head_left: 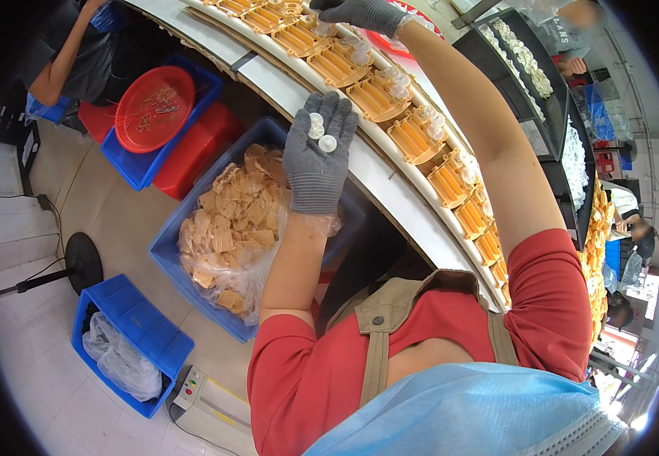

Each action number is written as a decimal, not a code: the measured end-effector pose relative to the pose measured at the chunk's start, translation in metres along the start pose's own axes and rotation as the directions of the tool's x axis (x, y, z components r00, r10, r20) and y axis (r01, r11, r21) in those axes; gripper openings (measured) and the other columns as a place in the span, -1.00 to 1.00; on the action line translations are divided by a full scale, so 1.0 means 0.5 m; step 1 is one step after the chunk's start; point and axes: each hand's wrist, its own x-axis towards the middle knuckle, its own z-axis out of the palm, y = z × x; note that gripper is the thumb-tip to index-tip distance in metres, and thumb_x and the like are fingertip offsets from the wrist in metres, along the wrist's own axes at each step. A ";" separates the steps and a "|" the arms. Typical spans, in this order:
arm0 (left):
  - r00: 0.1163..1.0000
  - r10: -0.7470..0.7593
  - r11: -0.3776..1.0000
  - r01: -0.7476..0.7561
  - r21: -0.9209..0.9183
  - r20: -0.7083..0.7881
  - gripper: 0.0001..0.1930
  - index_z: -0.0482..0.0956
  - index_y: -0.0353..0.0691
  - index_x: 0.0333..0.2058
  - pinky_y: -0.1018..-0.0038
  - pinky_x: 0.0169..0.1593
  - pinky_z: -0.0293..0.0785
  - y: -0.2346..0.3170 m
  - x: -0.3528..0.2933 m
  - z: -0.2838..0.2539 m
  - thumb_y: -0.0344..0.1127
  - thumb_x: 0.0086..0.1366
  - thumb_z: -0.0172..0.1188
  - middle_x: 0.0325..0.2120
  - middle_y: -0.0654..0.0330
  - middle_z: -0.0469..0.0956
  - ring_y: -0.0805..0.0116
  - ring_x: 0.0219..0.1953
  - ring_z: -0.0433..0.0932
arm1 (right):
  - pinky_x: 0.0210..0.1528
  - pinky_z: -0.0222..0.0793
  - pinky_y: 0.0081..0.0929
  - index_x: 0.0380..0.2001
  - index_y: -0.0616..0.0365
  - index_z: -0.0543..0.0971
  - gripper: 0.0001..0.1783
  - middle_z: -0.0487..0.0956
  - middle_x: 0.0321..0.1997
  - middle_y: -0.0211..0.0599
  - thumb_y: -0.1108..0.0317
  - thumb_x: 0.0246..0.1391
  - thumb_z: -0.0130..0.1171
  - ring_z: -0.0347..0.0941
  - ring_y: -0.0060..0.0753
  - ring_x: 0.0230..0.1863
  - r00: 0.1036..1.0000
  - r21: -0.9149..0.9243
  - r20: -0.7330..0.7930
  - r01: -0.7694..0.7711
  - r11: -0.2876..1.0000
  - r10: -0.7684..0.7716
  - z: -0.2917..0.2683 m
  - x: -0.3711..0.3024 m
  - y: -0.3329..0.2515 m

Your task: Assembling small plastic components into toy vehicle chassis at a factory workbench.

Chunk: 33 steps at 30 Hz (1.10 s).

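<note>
My left hand [319, 152] wears a grey glove and is palm up, its fingers stretched out. On the palm rest a few small round white plastic parts [327, 144]. It hovers beside the near edge of a long work line carrying a row of orange plastic housings [375, 95]. Clear or white plastic pieces [430, 121] sit at the far ends of several housings. My right hand [356, 11], also in a grey glove, reaches over the far housings at the top edge. Its fingers look pressed together and are partly cut off; what they hold does not show.
Below the line stands a blue bin [163, 242] with orange plastic pieces in a clear bag. At left, a red basin [154, 109] holds thin sticks. A tipped blue crate [133, 319] and a fan [82, 258] are on the floor. Black trays [512, 68] of white parts stand right.
</note>
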 end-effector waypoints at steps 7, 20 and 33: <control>1.000 0.020 1.000 -0.020 0.015 0.019 -0.67 0.37 -0.30 -0.04 0.14 0.10 0.35 0.000 0.003 -0.010 -0.25 0.31 -0.10 -0.13 -0.02 0.47 0.07 -0.06 0.46 | -0.24 0.42 -0.48 -0.31 0.16 0.58 -0.70 0.61 -0.42 -0.22 0.30 -0.19 0.24 0.52 -0.43 -0.39 0.999 -0.167 0.040 0.039 0.985 -0.033 -0.006 0.003 -0.026; 0.999 0.036 0.999 -0.036 0.018 -0.003 -0.62 0.31 -0.38 0.01 0.06 0.17 0.24 0.001 0.002 -0.007 -0.24 0.32 -0.16 -0.05 -0.10 0.41 -0.04 0.05 0.37 | -0.19 0.41 -0.48 -0.31 0.16 0.59 -0.71 0.61 -0.39 -0.20 0.26 -0.14 0.24 0.54 -0.36 -0.35 0.997 -0.127 0.016 0.080 0.989 -0.079 -0.011 -0.003 -0.024; 0.999 0.048 0.999 -0.048 0.025 0.023 -0.64 0.35 -0.37 -0.04 0.05 0.15 0.27 -0.002 0.005 -0.024 -0.24 0.31 -0.15 -0.07 -0.11 0.42 -0.04 0.02 0.39 | -0.18 0.41 -0.41 -0.28 0.21 0.57 -0.61 0.59 -0.30 -0.04 0.10 -0.06 0.19 0.54 -0.22 -0.27 0.990 -0.189 -0.137 -0.045 0.981 0.019 -0.017 -0.069 -0.089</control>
